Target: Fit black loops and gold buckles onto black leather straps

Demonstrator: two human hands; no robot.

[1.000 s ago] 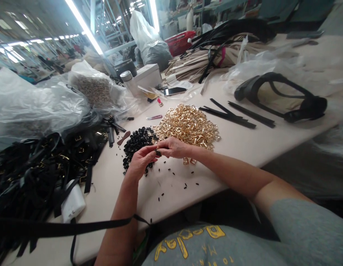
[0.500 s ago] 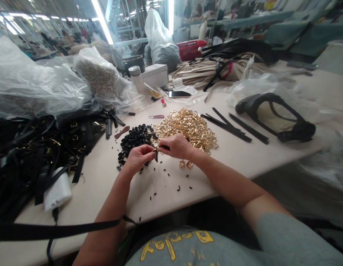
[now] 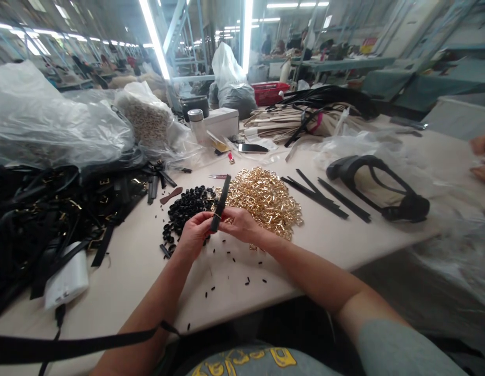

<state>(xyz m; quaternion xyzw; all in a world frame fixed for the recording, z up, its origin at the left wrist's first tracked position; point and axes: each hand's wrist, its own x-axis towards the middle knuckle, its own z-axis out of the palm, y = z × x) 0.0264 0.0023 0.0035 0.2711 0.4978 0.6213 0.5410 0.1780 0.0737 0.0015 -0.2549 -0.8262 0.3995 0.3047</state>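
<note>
My left hand (image 3: pixel 193 233) and my right hand (image 3: pixel 239 223) meet above the table's front part, both pinched on a narrow black strap (image 3: pixel 221 201) that stands up and leans away from me. A small gold buckle sits on the strap between my fingertips. Just behind my hands lie a heap of gold buckles (image 3: pixel 264 197) and a heap of black loops (image 3: pixel 185 207). Small black bits (image 3: pixel 230 271) are scattered on the pale table (image 3: pixel 328 237) under my wrists.
A tangle of black straps (image 3: pixel 50 214) and clear plastic bags (image 3: pixel 54 125) fill the left side. Loose black strips (image 3: pixel 324 192) and a black handle piece (image 3: pixel 378 185) lie to the right. Another person's hands (image 3: pixel 482 156) show at the right edge. A white box (image 3: pixel 221 121) stands at the back.
The black strap has come up from a short stub between my fingers to a long piece pointing away from me. The view has tilted up, and another person's hands have appeared.
</note>
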